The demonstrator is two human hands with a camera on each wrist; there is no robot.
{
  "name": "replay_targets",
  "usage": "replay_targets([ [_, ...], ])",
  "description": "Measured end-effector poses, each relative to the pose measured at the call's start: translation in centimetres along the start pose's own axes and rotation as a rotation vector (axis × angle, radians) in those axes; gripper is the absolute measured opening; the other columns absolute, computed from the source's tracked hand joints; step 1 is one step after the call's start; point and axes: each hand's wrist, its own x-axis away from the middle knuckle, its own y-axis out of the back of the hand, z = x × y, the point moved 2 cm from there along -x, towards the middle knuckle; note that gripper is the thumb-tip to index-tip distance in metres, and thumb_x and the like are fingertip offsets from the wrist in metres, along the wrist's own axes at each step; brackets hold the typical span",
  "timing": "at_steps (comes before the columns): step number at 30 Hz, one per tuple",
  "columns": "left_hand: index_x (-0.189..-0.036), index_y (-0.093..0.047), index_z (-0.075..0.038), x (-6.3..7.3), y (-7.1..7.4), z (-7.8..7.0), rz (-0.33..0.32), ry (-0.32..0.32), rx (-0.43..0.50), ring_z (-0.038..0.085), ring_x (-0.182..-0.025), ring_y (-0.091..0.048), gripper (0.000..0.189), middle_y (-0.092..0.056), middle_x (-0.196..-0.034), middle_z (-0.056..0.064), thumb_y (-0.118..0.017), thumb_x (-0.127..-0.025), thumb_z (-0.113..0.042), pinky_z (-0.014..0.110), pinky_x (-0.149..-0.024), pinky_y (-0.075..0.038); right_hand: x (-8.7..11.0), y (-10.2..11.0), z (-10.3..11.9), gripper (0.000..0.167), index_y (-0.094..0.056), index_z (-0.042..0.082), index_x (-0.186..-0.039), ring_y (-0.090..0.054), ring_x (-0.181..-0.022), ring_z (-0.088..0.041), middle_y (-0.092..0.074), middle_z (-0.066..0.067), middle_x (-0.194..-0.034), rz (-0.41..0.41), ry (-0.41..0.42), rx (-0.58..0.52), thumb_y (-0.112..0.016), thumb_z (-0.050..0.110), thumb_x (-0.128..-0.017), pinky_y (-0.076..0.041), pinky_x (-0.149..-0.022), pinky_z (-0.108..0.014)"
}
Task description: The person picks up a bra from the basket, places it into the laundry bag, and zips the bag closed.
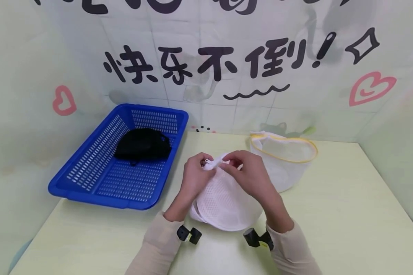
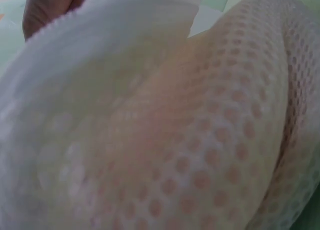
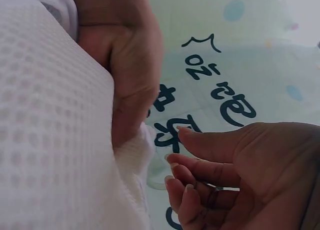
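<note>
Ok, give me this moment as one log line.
left hand: grips white mesh bag | right hand: at bag's top, grip unclear | blue basket: holds black item | yellow-rimmed bag: on table

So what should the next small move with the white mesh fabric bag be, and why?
I'd probably close the right hand on the upper edge of the white mesh fabric bag, beside the left hand: the left grips it there, while in the right wrist view the right fingertips sit close by with nothing visible between them.
</note>
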Motion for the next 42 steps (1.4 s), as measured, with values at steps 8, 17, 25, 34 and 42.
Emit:
replay_targets([
  [8, -0.089, -0.054, -0.006, 0.4, -0.4, 0.2, -0.007, -0.102, 0.018, 0.014, -0.056, -0.044, 0.030, -0.052, -0.058, 0.000, -0.071, -0.068, 0.007, 0.027, -0.053, -0.035, -0.9, -2.5, -0.1, 0.021, -0.072, 0.007, -0.089, -0.055, -0.068, -0.014, -0.059, 0.001, -0.072, -0.079, -0.042, 0.011, -0.082, 0.021, -0.076, -0.045, -0.061, -0.029],
  [17, -0.099, -0.043, -0.006, 0.5, -0.6, 0.1, -0.018, -0.160, 0.003, 0.014, -0.054, -0.049, 0.041, -0.061, -0.059, 0.003, -0.073, -0.073, 0.001, 0.029, -0.055, -0.038, -1.0, -3.2, 0.4, 0.011, -0.072, 0.009, -0.083, -0.049, -0.062, -0.013, -0.054, 0.002, -0.070, -0.082, 0.009, 0.055, -0.077, 0.019, -0.081, -0.042, -0.057, -0.029],
  [25, -0.098, -0.043, -0.005, 0.8, -0.5, 0.4, -0.018, -0.081, -0.034, 0.019, -0.063, -0.055, 0.041, -0.067, -0.070, 0.009, -0.075, -0.072, 0.001, 0.031, -0.059, -0.043, -1.0, -3.6, 0.2, 0.008, -0.064, 0.005, -0.090, -0.050, -0.073, -0.015, -0.053, -0.002, -0.083, 0.071, 0.060, 0.064, -0.068, 0.012, -0.089, -0.044, -0.068, -0.030],
  [34, -0.099, -0.044, -0.004, 0.6, -0.3, 0.2, -0.010, -0.054, -0.039, 0.020, -0.066, -0.058, 0.041, -0.067, -0.069, 0.008, -0.076, -0.073, -0.001, 0.032, -0.063, -0.045, -1.5, -3.3, -0.1, 0.008, -0.066, 0.008, -0.089, -0.054, -0.072, -0.013, -0.059, 0.000, -0.083, 0.061, 0.107, 0.017, -0.070, 0.014, -0.088, -0.046, -0.066, -0.028],
  [42, -0.089, -0.055, -0.003, 0.3, -0.1, -0.3, 0.000, -0.076, -0.088, 0.019, -0.067, -0.055, 0.033, -0.062, -0.070, 0.006, -0.082, -0.072, -0.007, 0.031, -0.065, -0.044, -1.4, -2.3, -0.6, 0.007, -0.071, 0.008, -0.093, -0.065, -0.077, -0.012, -0.070, 0.001, -0.084, 0.012, 0.049, -0.021, -0.070, 0.011, -0.087, -0.051, -0.069, -0.030],
])
